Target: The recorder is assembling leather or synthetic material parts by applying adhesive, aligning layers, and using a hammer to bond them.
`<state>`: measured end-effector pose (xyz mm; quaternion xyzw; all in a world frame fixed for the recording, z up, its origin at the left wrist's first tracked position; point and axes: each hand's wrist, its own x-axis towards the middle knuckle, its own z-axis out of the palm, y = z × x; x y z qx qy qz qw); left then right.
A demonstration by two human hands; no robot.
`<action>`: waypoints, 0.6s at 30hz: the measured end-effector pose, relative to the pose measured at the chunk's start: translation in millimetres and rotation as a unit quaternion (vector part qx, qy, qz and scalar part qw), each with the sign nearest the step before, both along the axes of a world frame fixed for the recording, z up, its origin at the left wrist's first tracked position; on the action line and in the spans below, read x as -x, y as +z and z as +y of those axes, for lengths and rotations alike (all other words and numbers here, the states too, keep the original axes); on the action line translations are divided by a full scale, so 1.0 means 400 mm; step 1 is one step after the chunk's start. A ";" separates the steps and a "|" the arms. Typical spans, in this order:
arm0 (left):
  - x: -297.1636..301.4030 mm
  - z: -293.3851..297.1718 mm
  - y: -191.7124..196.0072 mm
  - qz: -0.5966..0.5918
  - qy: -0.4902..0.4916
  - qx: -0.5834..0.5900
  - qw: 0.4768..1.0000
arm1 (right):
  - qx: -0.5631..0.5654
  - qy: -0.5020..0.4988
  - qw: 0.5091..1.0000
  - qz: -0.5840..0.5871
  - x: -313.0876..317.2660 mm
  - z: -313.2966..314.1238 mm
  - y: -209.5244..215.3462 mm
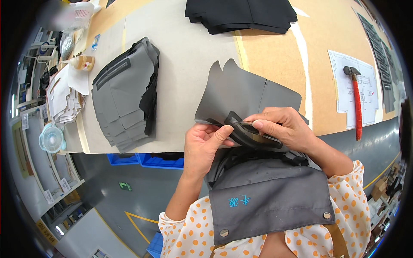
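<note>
A grey, leather-like cut panel (234,88) lies at the table's front edge, its near part lifted towards me. A black strip forms a narrow loop (234,115) along that near part. My left hand (205,144) pinches the panel's near edge beside the loop, thumb on top. My right hand (284,129) grips a slim metal tool (246,123), perhaps tweezers, its tip at the black strip close to my left thumb. The rest of the tool is mostly hidden by my fingers.
Left of the panel lies a stack of similar grey panels (122,94). Black pieces (241,17) are piled at the back. A red-handled hammer (357,99) rests on a paper pattern (344,64) at right. A glue bottle (84,63), paper sheets (64,92) and a small fan (52,138) are far left.
</note>
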<state>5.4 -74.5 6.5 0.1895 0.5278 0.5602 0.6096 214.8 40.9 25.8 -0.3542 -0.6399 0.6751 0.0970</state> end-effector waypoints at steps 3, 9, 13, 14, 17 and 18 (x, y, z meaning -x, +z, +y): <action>0.002 0.003 0.008 0.028 -0.022 0.012 0.999 | -0.005 0.012 1.000 -0.003 -0.001 0.005 -0.001; 0.002 0.000 0.017 0.043 -0.027 0.016 0.999 | -0.003 -0.001 1.000 0.000 0.001 0.000 -0.005; 0.008 -0.006 0.005 0.022 -0.015 0.008 1.000 | -0.023 -0.013 1.000 0.007 -0.006 -0.005 -0.008; 0.009 -0.007 0.003 0.005 -0.002 0.003 1.000 | -0.051 -0.016 0.999 0.006 -0.010 -0.006 -0.010; 0.014 -0.009 -0.004 -0.022 0.013 0.001 1.000 | -0.261 -0.034 0.965 0.018 -0.018 -0.022 -0.016; 0.015 -0.009 -0.005 -0.031 0.020 0.003 0.999 | -0.260 -0.040 0.965 0.016 -0.018 -0.024 -0.020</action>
